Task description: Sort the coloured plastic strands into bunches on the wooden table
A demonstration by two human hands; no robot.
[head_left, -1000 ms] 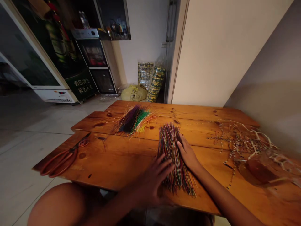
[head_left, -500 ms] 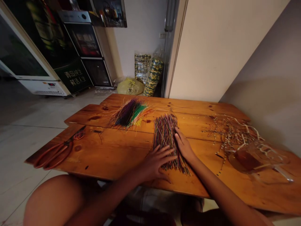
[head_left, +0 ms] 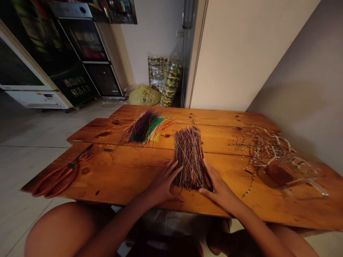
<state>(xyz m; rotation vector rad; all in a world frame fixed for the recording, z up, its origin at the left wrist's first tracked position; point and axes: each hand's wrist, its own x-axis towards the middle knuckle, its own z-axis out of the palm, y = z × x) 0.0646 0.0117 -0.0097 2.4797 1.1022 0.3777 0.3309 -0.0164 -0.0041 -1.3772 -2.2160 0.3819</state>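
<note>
Two hands, two bundles of thin strands, one pair of scissors and one clear glass vessel show on or over one wooden table [head_left: 128, 175]. The near bundle [head_left: 189, 157] lies flat at the centre of the frame, between the left hand [head_left: 164, 182] and the right hand [head_left: 218, 187]; its strands are too many to count. It is a dense, mixed mass of dark, red, green, yellow and pale strands, with a few pale ones crossing slantwise on top and ragged ends. Its long axis runs up and down the frame, the upper end leaning slightly left and the lower end a little wider.

The left hand is spread, fingertips at the bundle's lower left edge, thumb apart below. The right hand is also spread, fingers along the right edge, thumb by the lower right corner; neither pinches the strands.

The far bundle [head_left: 147, 126], purple, green, orange and yellow in blocks, lies left of upper centre. The scissors [head_left: 57, 180] rest at the left; beaded strings [head_left: 253, 148] and the glass vessel [head_left: 281, 173] are at the right.
</note>
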